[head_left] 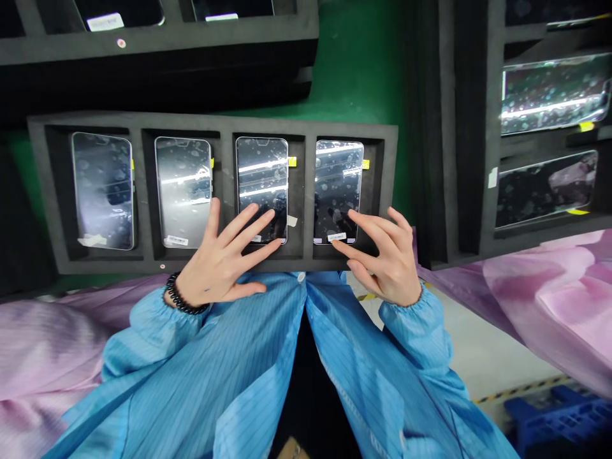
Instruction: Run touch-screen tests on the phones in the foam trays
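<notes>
A black foam tray (pixel 310 191) lies before me with smartphones in its compartments, screens up. My left hand (pixel 224 258) is spread over the lower part of the third smartphone (pixel 262 172), its fingers reaching over the screen; the hand partly hides a white label there. At the rightmost smartphone (pixel 337 185), my right hand (pixel 385 255) has its fingers apart, fingertips at the lower screen beside a white label (pixel 336 236). To the left lie the second smartphone (pixel 183 185) and the leftmost smartphone (pixel 102 191), each with a label near its bottom edge. Yellow tabs stick out at their right sides.
Another foam tray (pixel 215 32) with devices stands at the far left. On the right is a further foam tray (pixel 478 159) holding several phones. Green table surface (pixel 356 64) shows between them. Pink sleeves or garments (pixel 549 287) of other people flank both sides.
</notes>
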Available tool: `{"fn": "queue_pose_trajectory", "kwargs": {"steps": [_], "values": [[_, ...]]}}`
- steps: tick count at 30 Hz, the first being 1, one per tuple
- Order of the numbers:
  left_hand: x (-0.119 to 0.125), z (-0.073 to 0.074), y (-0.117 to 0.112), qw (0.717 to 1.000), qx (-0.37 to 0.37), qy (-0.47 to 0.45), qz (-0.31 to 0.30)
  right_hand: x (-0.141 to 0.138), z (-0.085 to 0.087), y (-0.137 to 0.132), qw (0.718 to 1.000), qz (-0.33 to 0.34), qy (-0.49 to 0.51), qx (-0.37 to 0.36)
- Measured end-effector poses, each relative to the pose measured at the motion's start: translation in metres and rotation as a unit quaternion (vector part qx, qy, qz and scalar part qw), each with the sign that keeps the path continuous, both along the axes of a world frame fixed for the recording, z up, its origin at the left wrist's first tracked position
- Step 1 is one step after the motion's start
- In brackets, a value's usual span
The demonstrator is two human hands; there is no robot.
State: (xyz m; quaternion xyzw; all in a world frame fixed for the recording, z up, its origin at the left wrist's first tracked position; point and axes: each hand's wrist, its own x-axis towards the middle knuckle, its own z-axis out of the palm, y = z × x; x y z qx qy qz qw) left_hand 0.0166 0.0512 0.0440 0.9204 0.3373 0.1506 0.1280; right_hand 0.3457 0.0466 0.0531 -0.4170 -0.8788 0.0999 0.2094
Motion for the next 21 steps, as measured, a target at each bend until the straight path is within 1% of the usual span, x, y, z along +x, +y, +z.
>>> {"fn": "queue_pose_trajectory", "kwargs": {"steps": [2,6,9,11,13,14,17,19,21], "values": [[0.000,0.001,0.001,1.000,0.007,-0.007,0.007,0.004,0.000,-0.002,1.000,-0.006,-0.013,0.002],[-0.007,0.003,0.002,0.997,0.043,-0.049,0.045,0.014,0.000,-0.008,0.999,-0.034,-0.018,0.017],[-0.015,0.002,0.001,0.993,0.061,-0.068,0.078,0.022,0.000,-0.013,0.999,-0.041,-0.023,0.011],[-0.019,0.000,0.000,0.991,0.071,-0.077,0.088,0.023,0.001,-0.015,0.998,-0.055,-0.006,0.017],[-0.021,-0.002,-0.001,0.989,0.078,-0.086,0.088,0.019,0.002,-0.014,0.998,-0.059,0.004,0.017],[-0.021,-0.004,-0.001,0.989,0.078,-0.086,0.086,0.014,0.002,-0.013,0.999,-0.050,0.002,0.011],[-0.021,-0.007,-0.001,0.991,0.074,-0.080,0.081,-0.003,-0.002,-0.007,1.000,0.001,-0.026,-0.016],[-0.021,-0.008,-0.002,0.990,0.076,-0.081,0.083,-0.011,-0.004,-0.005,0.999,0.022,-0.034,-0.032],[-0.022,-0.007,-0.003,0.989,0.084,-0.085,0.089,-0.011,-0.004,-0.004,0.999,0.017,-0.011,-0.036]]}}
